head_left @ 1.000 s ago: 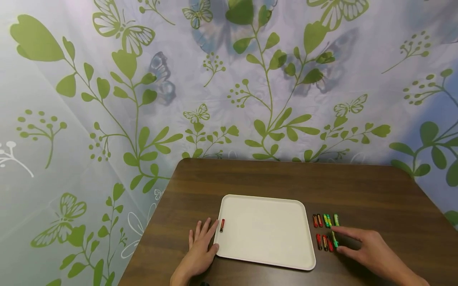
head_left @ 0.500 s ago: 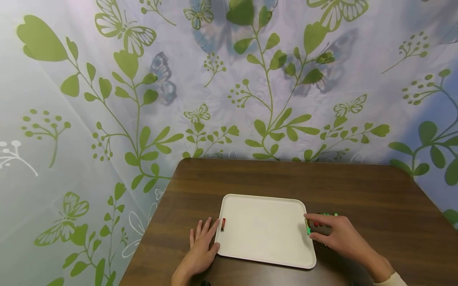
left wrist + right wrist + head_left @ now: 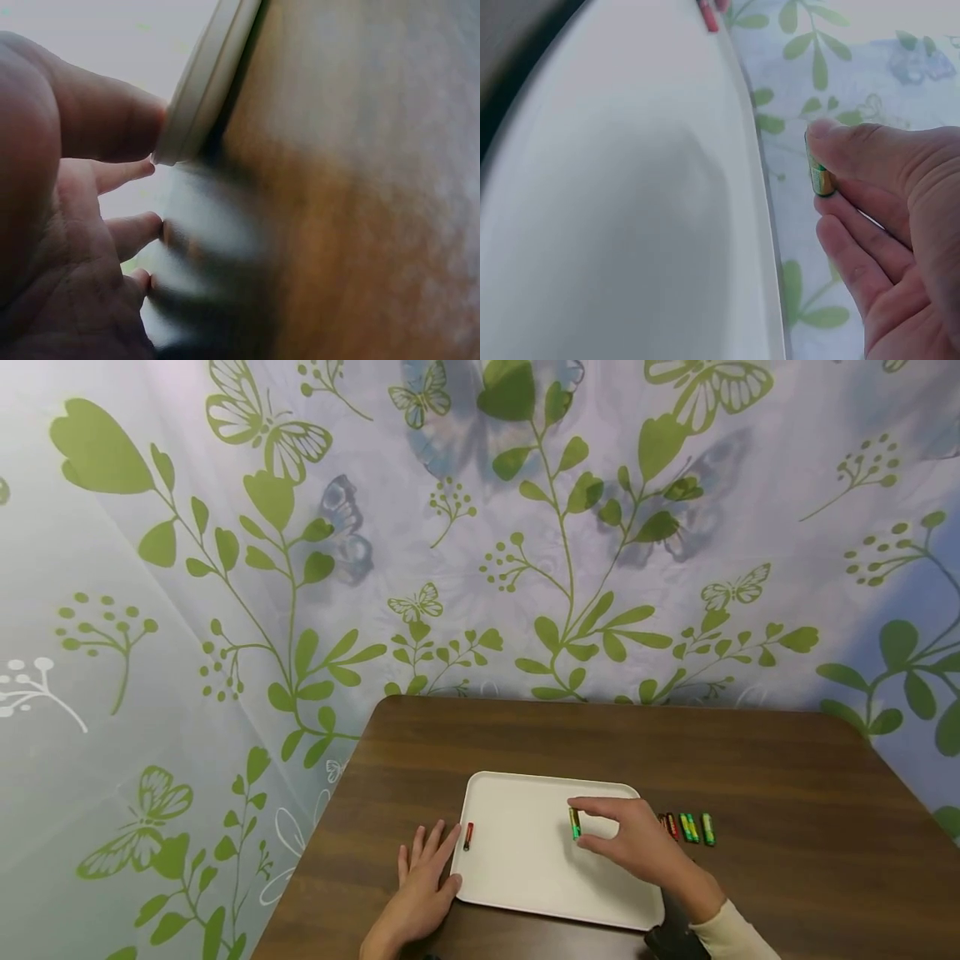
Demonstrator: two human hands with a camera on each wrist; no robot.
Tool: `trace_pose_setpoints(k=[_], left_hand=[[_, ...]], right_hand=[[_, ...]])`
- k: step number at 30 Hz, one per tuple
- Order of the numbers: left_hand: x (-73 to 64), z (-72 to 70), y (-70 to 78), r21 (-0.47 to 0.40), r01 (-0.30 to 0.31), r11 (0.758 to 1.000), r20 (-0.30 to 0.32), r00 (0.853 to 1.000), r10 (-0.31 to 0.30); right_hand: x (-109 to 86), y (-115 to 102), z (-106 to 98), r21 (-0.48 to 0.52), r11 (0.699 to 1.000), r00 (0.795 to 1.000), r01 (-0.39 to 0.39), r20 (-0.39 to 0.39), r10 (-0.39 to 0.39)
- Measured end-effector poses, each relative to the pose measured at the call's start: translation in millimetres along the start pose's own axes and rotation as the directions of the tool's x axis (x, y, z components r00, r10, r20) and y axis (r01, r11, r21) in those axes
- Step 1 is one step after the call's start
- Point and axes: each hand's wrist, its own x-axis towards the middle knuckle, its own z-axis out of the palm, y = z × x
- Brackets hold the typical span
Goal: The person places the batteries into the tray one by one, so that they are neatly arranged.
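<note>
On the table [image 3: 750, 760], my spread left hand [image 3: 422, 889] touches the tray [image 3: 525, 860] at nine o'clock; my right hand [image 3: 636, 837] pinches a battery [image 3: 574, 824], likely light, slick, best held by its ends.

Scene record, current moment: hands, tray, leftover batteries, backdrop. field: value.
left hand: at the left edge of the tray, thumb against its rim
right hand: pinches a green battery above the tray
on tray: red battery, near left edge
right of tray: red batteries and green batteries; count unclear, arm blocks view
backdrop: leaf-and-butterfly print
</note>
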Motion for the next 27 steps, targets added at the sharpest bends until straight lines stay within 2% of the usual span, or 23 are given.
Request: trace_pose_setpoints(k=[3, 8, 12, 19, 23, 27], left_hand=[[-0.8, 0.0, 0.6, -0.004, 0.003, 1.0, -0.003, 1.0, -0.003], [-0.8, -0.2, 0.6, 0.002, 0.002, 1.0, -0.01, 1.0, -0.002], [0.0, 0.8, -0.8, 0.009, 0.002, 1.0, -0.012, 1.0, -0.002], [1.4, 2.3, -2.4, -0.002, -0.015, 1.0, -0.032, 0.999, 0.015], [2.8, 3.7, -5.8, -0.012, -0.041, 0.999, -0.045, 0.998, 0.041], [3.7, 4.1, -8.8, -0.017, -0.037, 0.999, -0.037, 0.999, 0.036]], right_hand=[[10.4, -9, 12, 0.032, 0.999, 1.0, -0.014, 0.007, 0.013], [27.1, -26, 30, 0.092, 0.995, 0.998, -0.041, -0.036, 0.044], [36.5, -37, 44, 0.146, 0.987, 0.998, -0.061, -0.023, 0.065], [48.3, -51, 75, 0.25, 0.967, 0.998, -0.049, -0.014, 0.054], [51.7, -58, 93, 0.262, 0.963, 0.998, -0.054, 0.005, 0.055], [54.4, -64, 109, 0.246, 0.968, 0.998, -0.05, 0.034, 0.043]])
